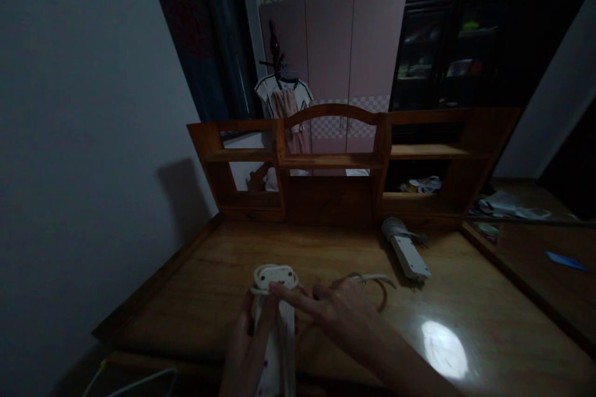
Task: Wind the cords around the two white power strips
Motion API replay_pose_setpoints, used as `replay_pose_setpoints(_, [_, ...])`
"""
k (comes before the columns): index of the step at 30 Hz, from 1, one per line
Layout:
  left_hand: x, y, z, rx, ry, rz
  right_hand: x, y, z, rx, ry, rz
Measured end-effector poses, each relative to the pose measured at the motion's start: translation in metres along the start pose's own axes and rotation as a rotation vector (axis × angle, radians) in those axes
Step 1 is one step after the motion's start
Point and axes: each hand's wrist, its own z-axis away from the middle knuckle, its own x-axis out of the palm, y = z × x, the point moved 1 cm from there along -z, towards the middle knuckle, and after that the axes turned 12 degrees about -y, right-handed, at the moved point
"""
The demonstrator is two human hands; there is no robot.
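Note:
A long white power strip [271, 363] lies at the front of the wooden desk, pointing away from me. My left hand [249, 344] is closed around its left side, the thumb on top. A pale cord [259, 272] loops around the strip's far end. From the right, my right hand [342, 310] reaches over with its index finger on the cord near that end. The other fingers are curled around the cord, whose loose part [379, 279] trails out behind the hand. My fingers partly hide the looped cord.
A second white power strip [410, 255], its cord wound round one end, rests at the desk's back right. Behind stands a wooden shelf unit [333, 162]. A wall [116, 167] borders the left, and light glares on the wooden desktop [223, 254] at right.

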Motion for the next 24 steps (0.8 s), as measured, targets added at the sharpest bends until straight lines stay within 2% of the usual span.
replay_pose_setpoints(7, [0.003, -0.009, -0.003, 0.122, 0.053, -0.012, 0.004, -0.001, 0.001, 0.025, -0.013, 0.004])
replay_pose_setpoints(14, [0.000, -0.017, -0.007, 0.137, 0.097, -0.244, 0.003, -0.002, 0.003, 0.024, -0.029, -0.019])
replay_pose_setpoints(18, [0.003, -0.013, -0.005, 0.197, 0.071, -0.280, -0.001, -0.004, 0.005, 0.027, -0.047, -0.038])
replay_pose_setpoints(24, [0.015, 0.000, 0.005, 0.248, 0.098, -0.169, -0.003, -0.003, 0.007, 0.036, -0.057, -0.037])
